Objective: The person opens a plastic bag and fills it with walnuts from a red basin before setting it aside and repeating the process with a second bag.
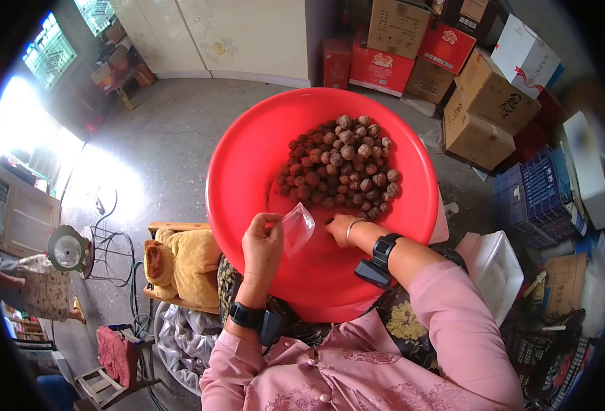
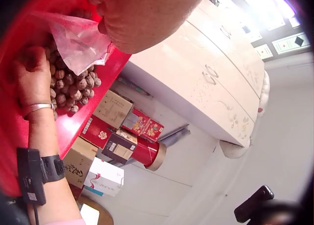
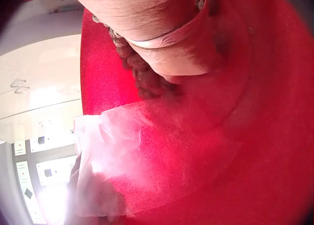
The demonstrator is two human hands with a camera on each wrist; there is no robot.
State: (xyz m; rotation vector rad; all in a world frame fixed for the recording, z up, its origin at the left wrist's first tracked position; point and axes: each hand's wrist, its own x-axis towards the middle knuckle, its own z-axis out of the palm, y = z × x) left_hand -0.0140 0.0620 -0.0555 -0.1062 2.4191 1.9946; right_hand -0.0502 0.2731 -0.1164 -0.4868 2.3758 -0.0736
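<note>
Red plastic makes up the wide basin (image 1: 247, 157), and a pile of walnuts (image 1: 336, 161) lies inside it, toward the far right of its floor. The left hand (image 1: 262, 246), over the basin's near left part, has its thumb and fingers clamped on the edge of 1 clear plastic bag (image 1: 297, 229). The bag hangs above the basin floor, between the 2 hands, and in the left wrist view it covers some of the walnuts.

The right hand (image 1: 345, 229) is down inside the basin, at the near edge of the pile. Its fingertips are mostly hidden, so whether they are apart or clamped on something I cannot tell.

Left of the basin, yellow plush cloth (image 1: 189, 264) sits on a wooden chair (image 1: 172, 226). Beyond the basin stands a pale cabinet (image 1: 247, 41); to its far right are stacked cartons (image 1: 480, 116). Right of the basin are a white foam box (image 1: 497, 267), close by, and a blue crate (image 1: 528, 198), farther off.
</note>
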